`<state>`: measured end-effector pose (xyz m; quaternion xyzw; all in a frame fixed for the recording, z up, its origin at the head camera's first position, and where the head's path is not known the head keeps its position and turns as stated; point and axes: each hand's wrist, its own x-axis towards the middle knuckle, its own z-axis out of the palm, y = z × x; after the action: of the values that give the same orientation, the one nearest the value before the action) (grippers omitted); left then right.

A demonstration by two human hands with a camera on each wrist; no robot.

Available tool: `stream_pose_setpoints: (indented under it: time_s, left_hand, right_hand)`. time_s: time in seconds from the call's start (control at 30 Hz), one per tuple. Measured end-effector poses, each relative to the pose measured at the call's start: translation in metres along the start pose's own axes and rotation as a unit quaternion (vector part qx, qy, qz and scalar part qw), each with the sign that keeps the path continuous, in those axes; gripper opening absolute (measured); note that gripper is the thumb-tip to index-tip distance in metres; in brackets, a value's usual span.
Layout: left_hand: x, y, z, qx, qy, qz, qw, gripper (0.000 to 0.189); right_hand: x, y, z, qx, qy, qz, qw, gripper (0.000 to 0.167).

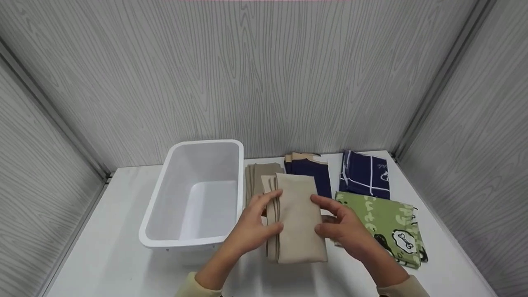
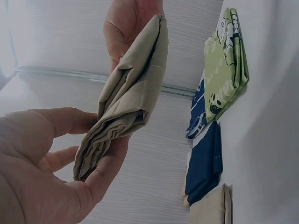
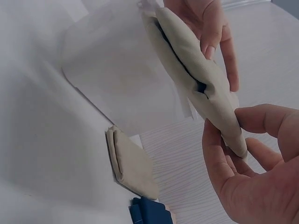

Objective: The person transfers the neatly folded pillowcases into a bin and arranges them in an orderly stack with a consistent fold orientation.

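A folded beige cloth [image 1: 299,218] is held up above the table between both hands. My left hand [image 1: 255,225] pinches its layered left edge, thumb on the near face and other fingers behind. On the opposite edge my right hand [image 1: 346,227] pinches it in the same way. The left wrist view shows the stacked folds of the cloth [image 2: 126,100] between thumb and fingers of the left hand [image 2: 56,163]. In the right wrist view the right hand [image 3: 261,172] grips the lower end of the cloth [image 3: 196,74].
A white plastic tub [image 1: 192,243] stands to the left. Behind the held cloth lie a folded taupe cloth [image 1: 266,170] and a navy-and-tan one [image 1: 311,170]. Farther right are a navy cloth with white lines [image 1: 363,175] and a green printed cloth [image 1: 387,222]. Grey wood-grain panels surround the white table [image 1: 119,231].
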<state>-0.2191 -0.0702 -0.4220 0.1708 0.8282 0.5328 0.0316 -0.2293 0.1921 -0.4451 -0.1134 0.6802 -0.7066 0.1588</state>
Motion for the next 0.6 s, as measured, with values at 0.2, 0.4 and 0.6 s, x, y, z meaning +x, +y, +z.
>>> stream_pose_setpoints:
  time_s: [0.2, 0.4, 0.6]
  left_hand:
    - [-0.002, 0.004, -0.007, 0.006, 0.012, 0.018, 0.9998, 0.071]
    - [-0.004, 0.006, -0.016, 0.014, 0.026, 0.031, 0.9991, 0.070]
    - [-0.007, 0.012, -0.025, 0.014, 0.033, 0.023, 0.9991, 0.070]
  right_hand:
    - [0.003, -0.007, 0.005, -0.003, 0.001, -0.002, 1.0000, 0.075]
    - [0.007, -0.015, 0.013, -0.009, -0.001, -0.010, 0.9999, 0.073]
    - [0.011, -0.024, 0.021, -0.015, -0.008, -0.025, 0.9995, 0.073]
